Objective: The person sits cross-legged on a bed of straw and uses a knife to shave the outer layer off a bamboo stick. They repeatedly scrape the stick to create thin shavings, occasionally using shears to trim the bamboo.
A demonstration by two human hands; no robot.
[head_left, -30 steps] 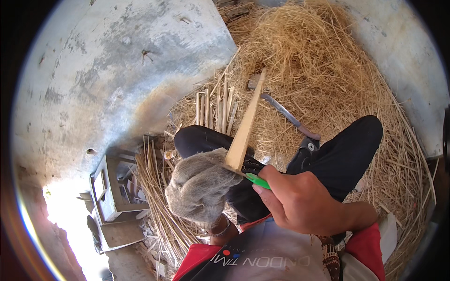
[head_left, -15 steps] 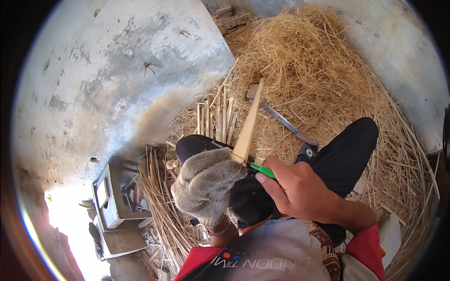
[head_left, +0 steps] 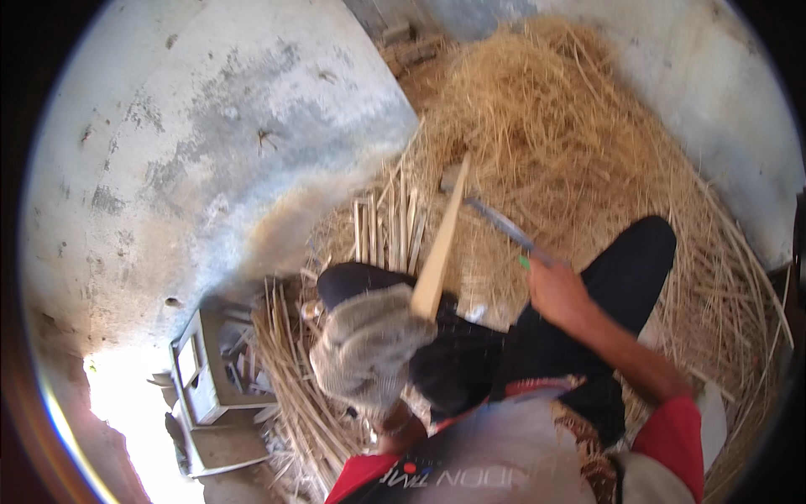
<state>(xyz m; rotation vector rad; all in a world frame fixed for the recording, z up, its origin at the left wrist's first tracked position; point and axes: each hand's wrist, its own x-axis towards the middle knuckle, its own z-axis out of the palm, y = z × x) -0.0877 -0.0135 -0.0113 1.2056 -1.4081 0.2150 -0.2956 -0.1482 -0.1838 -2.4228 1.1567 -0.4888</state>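
Pale, blurred lettering crosses your shirt [head_left: 495,458]. Your gloved left hand [head_left: 367,349] has its fingers closed around the near end of a tapered wooden strip [head_left: 439,260], which points away from you. Your right hand's [head_left: 558,294] fingers curl around a green object [head_left: 525,262] beside the long blade [head_left: 501,223], contact unclear. The strip's tip shows against straw [head_left: 546,109], between wall edge [head_left: 395,101] and blade.

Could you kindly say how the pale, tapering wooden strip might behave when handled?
The pale, tapering wooden strip is probably stiff, extending straight without visible sag; likely light, as the gloved left hand alone holds one end; and unlikely to roll, looking flat.
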